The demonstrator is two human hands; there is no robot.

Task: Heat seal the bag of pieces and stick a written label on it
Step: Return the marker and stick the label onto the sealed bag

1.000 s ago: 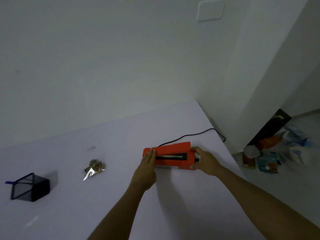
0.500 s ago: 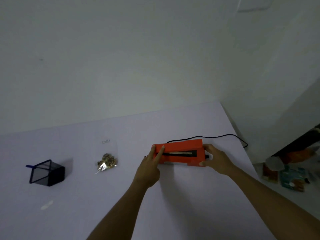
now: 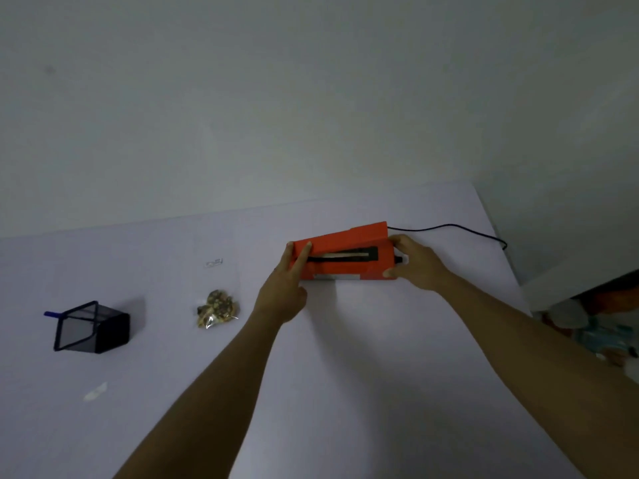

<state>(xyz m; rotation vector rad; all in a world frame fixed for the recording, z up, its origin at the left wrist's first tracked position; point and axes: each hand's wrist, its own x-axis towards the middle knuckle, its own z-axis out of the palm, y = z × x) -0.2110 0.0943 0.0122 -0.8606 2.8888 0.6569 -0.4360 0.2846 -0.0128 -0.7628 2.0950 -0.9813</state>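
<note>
An orange heat sealer (image 3: 345, 252) with a black sealing strip lies on the pale table (image 3: 345, 357), its lid raised at the back. My left hand (image 3: 285, 288) presses against its left end, fingers up along the side. My right hand (image 3: 420, 262) grips its right end. A clear bag of brownish pieces (image 3: 217, 307) lies flat to the left of my left hand, apart from it. A small white label (image 3: 95, 391) rests near the front left.
A black mesh pen holder (image 3: 91, 328) with a blue pen sticking out stands at the far left. The sealer's black cord (image 3: 456, 231) runs off the table's right edge. The wall rises behind the table. Clutter lies on the floor at the right.
Both hands have stayed on the sealer's ends while it turned slightly, right end further back. My head has swung left, shifting everything to the right in view.
</note>
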